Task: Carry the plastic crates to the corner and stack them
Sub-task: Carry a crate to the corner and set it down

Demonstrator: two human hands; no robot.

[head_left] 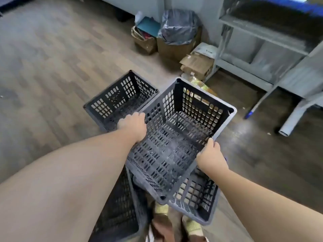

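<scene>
Left hand [132, 125]: clenched over the left rim of the held crate, fingers curled over the edge.
Right hand [210, 155]: gripping the right rim of the same crate, thumb on top of the edge.
Held crate [174, 137]: dark grey perforated plastic, raised off the floor between both hands, tilted with its open top toward the camera; nothing inside.
Crate on floor, far left [120, 100]: same make, upright on the wood-look floor [52, 67], just beyond the left hand; nothing inside.
Crate below right [197, 199]: same make, under the held crate's near corner; interior mostly hidden.
Crate below left [120, 212]: dark, partly behind the left forearm; contents cannot be told.
Cardboard bin with plastic liner [178, 30]: against the wall, liner bunched at the top.
Paper bag [144, 34]: beside the bin, holding folders or papers.
Flattened cardboard box [197, 64]: near the grey shelf frame [253, 49].
</scene>
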